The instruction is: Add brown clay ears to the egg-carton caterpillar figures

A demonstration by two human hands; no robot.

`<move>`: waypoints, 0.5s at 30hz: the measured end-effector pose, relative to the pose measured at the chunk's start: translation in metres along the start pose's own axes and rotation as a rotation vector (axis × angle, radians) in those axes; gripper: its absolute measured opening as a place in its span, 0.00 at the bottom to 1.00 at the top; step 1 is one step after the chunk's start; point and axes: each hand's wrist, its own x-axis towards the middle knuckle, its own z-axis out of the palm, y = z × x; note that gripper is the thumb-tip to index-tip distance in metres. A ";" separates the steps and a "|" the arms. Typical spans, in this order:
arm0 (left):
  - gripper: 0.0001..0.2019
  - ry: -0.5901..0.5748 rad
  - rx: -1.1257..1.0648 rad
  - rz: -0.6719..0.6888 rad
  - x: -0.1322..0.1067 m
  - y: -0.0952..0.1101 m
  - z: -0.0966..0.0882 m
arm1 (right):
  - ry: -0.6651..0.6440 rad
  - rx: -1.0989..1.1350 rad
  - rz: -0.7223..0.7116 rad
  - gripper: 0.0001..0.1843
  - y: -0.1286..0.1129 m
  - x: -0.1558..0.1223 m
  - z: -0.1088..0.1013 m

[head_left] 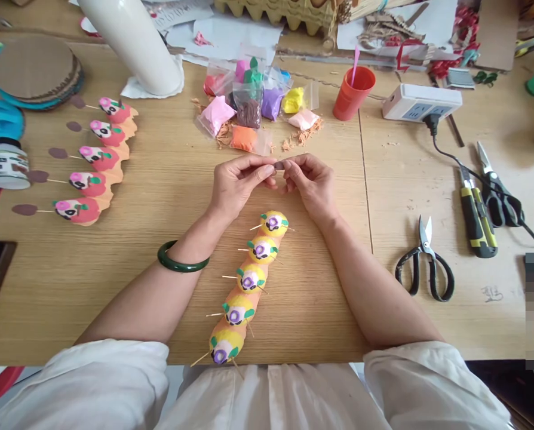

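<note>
My left hand (240, 182) and my right hand (307, 182) meet above the table's middle, fingertips pinched together on a small dark brown piece of clay (279, 165). A green bangle (181, 258) sits on my left wrist. Just below the hands lies a yellow egg-carton strip (246, 286) with several purple flower faces and toothpicks stuck in it. A red strip (97, 160) of similar pink-faced domes lies to the left, with brown clay ovals on sticks.
Bags of coloured clay (253, 98) lie beyond my hands, beside a red cup (353, 92). A power strip (422, 101), scissors (423, 263), a utility knife (475, 215) and shears (497, 191) are at right. A white tube (135, 45), cardboard discs (34, 68) and a small jar (8, 162) stand at left.
</note>
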 end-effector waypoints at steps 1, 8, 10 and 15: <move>0.09 0.010 0.011 0.017 0.000 -0.001 0.000 | -0.012 0.011 0.002 0.30 0.000 -0.001 0.001; 0.16 0.021 0.018 0.031 -0.002 0.000 0.000 | -0.012 -0.046 -0.107 0.25 0.004 -0.001 0.002; 0.19 0.001 -0.067 -0.042 -0.002 0.002 0.001 | 0.025 -0.147 -0.186 0.23 0.004 -0.002 0.000; 0.17 -0.190 -0.296 -0.262 -0.004 0.005 0.009 | 0.003 -0.524 -0.382 0.16 0.001 -0.003 -0.005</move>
